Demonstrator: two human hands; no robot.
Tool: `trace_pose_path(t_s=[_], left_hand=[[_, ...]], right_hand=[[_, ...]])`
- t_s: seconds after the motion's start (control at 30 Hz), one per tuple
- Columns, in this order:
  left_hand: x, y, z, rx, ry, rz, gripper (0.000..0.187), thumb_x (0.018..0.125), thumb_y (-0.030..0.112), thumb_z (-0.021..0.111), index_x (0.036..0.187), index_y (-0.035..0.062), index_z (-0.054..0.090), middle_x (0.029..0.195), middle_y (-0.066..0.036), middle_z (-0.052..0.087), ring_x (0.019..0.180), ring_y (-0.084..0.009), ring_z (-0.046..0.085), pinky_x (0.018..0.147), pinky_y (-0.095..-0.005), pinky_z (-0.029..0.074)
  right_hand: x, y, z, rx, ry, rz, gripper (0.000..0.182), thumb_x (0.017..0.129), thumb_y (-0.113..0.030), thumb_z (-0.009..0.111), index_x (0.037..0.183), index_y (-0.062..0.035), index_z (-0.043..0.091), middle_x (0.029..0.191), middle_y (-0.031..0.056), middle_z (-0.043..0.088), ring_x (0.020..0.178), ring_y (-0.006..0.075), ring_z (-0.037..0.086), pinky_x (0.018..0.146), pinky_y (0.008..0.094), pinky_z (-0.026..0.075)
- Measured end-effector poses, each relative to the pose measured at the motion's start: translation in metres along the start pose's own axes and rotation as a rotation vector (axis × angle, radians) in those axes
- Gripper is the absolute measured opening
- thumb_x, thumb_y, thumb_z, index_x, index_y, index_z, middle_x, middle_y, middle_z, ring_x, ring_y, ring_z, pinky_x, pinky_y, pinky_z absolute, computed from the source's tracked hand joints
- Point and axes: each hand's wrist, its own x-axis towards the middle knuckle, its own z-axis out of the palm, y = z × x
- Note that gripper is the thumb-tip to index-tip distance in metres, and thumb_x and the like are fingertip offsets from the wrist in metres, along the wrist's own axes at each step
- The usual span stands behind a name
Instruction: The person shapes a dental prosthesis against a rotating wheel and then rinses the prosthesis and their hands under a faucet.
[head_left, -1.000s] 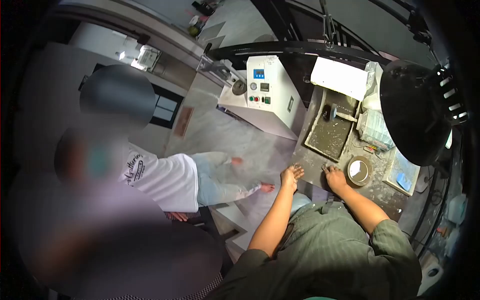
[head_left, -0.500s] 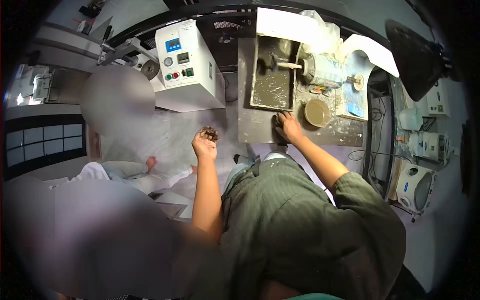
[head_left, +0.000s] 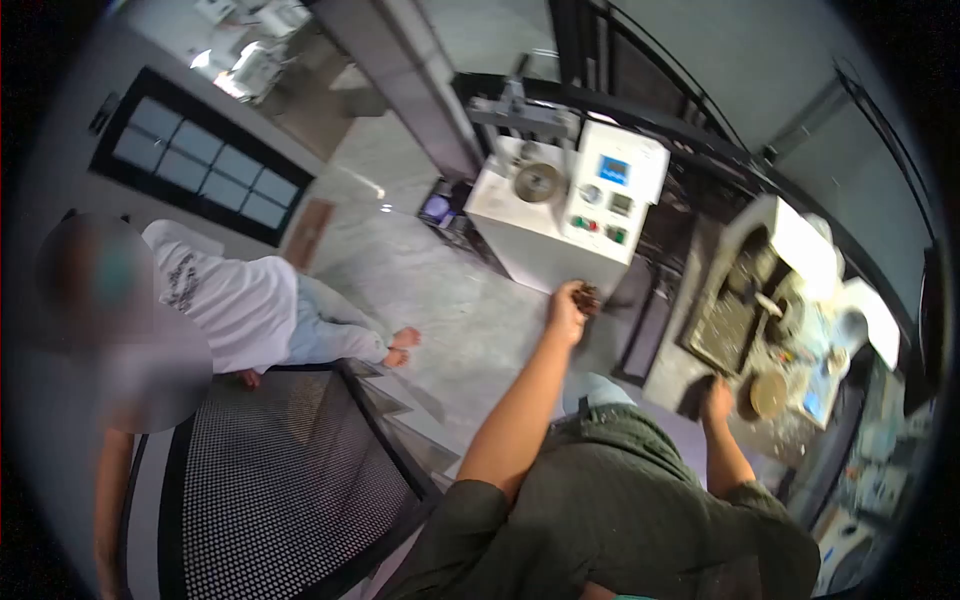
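My left hand (head_left: 566,316) is raised in front of a white machine, its fingers curled around a dark brown lumpy cluster (head_left: 587,298). My right hand (head_left: 716,400) is low at the workbench (head_left: 668,380), fingers drawn together beside a dark patch; what they hold, if anything, I cannot tell. Just beyond it lies a tray of wet grey-brown slurry (head_left: 724,330) below a polishing motor (head_left: 793,314) with a pale cone-shaped tip. To the right of that hand stands a round bowl of similar slurry (head_left: 768,395).
The white machine (head_left: 560,262) carries a control panel (head_left: 612,200) and a round metal plate (head_left: 538,182) under a lever frame. At left, a person in a white shirt (head_left: 235,305) is beside a black mesh panel (head_left: 300,480). A dark-framed window (head_left: 200,170) shows behind.
My view has turned left, shifting the bench to the right. My left hand, still holding the brown cluster, now appears in front of the white machine; my right hand stays by the slurry tray.
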Motion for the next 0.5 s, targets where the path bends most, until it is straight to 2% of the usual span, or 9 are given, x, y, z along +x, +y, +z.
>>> trace_pose_path(t_s=[0.07, 0.13, 0.17, 0.23, 0.27, 0.3, 0.37, 0.43, 0.5], left_hand=[[0.008, 0.016, 0.013, 0.030, 0.001, 0.019, 0.014, 0.081, 0.018, 0.051, 0.078, 0.0065, 0.057, 0.070, -0.009, 0.061, 0.056, -0.0207, 0.058, 0.051, -0.0327, 0.049], [0.016, 0.032, 0.012, 0.061, -0.038, 0.002, 0.015, 0.083, 0.019, 0.048, 0.081, 0.0066, 0.057, 0.072, -0.008, 0.061, 0.059, -0.0194, 0.058, 0.055, -0.0313, 0.048], [0.024, 0.040, 0.006, 0.076, -0.004, -0.019, 0.017, 0.085, 0.020, 0.047, 0.084, 0.0068, 0.057, 0.076, -0.008, 0.062, 0.064, -0.0194, 0.059, 0.058, -0.0320, 0.049], [0.038, 0.060, -0.007, 0.116, 0.004, -0.058, 0.023, 0.089, 0.024, 0.041, 0.090, 0.0073, 0.056, 0.081, -0.007, 0.062, 0.071, -0.0194, 0.060, 0.063, -0.0338, 0.049], [0.045, 0.076, -0.012, 0.139, 0.019, -0.085, 0.023, 0.090, 0.024, 0.040, 0.091, 0.0073, 0.056, 0.082, -0.007, 0.062, 0.071, -0.0195, 0.060, 0.062, -0.0338, 0.049], [0.053, 0.091, -0.018, 0.150, 0.024, -0.102, 0.024, 0.090, 0.024, 0.040, 0.091, 0.0075, 0.056, 0.083, -0.007, 0.062, 0.072, -0.0191, 0.060, 0.064, -0.0344, 0.049], [0.076, 0.120, -0.034, 0.127, 0.022, -0.146, 0.024, 0.091, 0.024, 0.040, 0.091, 0.0062, 0.056, 0.084, -0.008, 0.062, 0.073, -0.0205, 0.060, 0.066, -0.0351, 0.049], [0.078, 0.172, -0.035, 0.125, -0.032, -0.177, 0.025, 0.091, 0.024, 0.039, 0.091, 0.0051, 0.056, 0.084, -0.009, 0.062, 0.074, -0.0214, 0.060, 0.067, -0.0353, 0.049], [0.076, 0.233, -0.048, 0.140, -0.077, -0.203, 0.029, 0.091, 0.025, 0.040, 0.094, 0.0016, 0.056, 0.086, -0.011, 0.062, 0.077, -0.0243, 0.060, 0.070, -0.0357, 0.049]], right_hand=[[0.005, 0.004, 0.010, -0.014, 0.008, 0.050, 0.037, 0.082, -0.005, 0.038, 0.117, 0.0018, 0.048, 0.100, 0.0246, 0.058, 0.093, 0.0391, 0.056, 0.080, 0.0438, 0.045], [0.009, 0.003, 0.016, 0.001, 0.017, 0.102, 0.030, 0.081, -0.006, 0.042, 0.107, 0.0012, 0.055, 0.092, 0.0235, 0.060, 0.088, 0.0389, 0.058, 0.076, 0.0444, 0.046], [0.009, -0.002, 0.021, -0.003, 0.157, 0.095, 0.024, 0.081, -0.010, 0.044, 0.099, 0.0002, 0.058, 0.087, 0.0223, 0.061, 0.083, 0.0399, 0.058, 0.074, 0.0455, 0.046], [0.013, -0.050, -0.014, 0.023, 0.042, 0.054, 0.021, 0.081, -0.015, 0.048, 0.090, -0.0004, 0.060, 0.084, 0.0221, 0.060, 0.079, 0.0412, 0.056, 0.069, 0.0466, 0.045], [0.014, -0.089, -0.029, 0.149, 0.125, 0.100, 0.018, 0.080, -0.012, 0.049, 0.088, -0.0006, 0.060, 0.080, 0.0223, 0.060, 0.078, 0.0426, 0.055, 0.065, 0.0474, 0.043], [0.020, -0.124, -0.045, 0.124, 0.100, -0.062, 0.016, 0.077, -0.008, 0.052, 0.088, 0.0006, 0.060, 0.075, 0.0203, 0.060, 0.071, 0.0361, 0.058, 0.062, 0.0438, 0.045], [0.041, -0.224, -0.110, 0.434, -0.236, -0.202, 0.020, 0.074, -0.005, 0.057, 0.092, 0.0016, 0.060, 0.075, 0.0174, 0.062, 0.068, 0.0251, 0.061, 0.062, 0.0358, 0.048], [0.069, -0.315, -0.120, 0.787, -0.339, -0.171, 0.027, 0.070, -0.002, 0.061, 0.098, 0.0016, 0.061, 0.078, 0.0141, 0.064, 0.069, 0.0159, 0.062, 0.064, 0.0287, 0.049], [0.089, -0.430, -0.181, 0.695, -0.380, -0.538, 0.030, 0.071, -0.002, 0.062, 0.101, 0.0010, 0.060, 0.083, 0.0140, 0.065, 0.073, 0.0163, 0.063, 0.065, 0.0281, 0.050]])
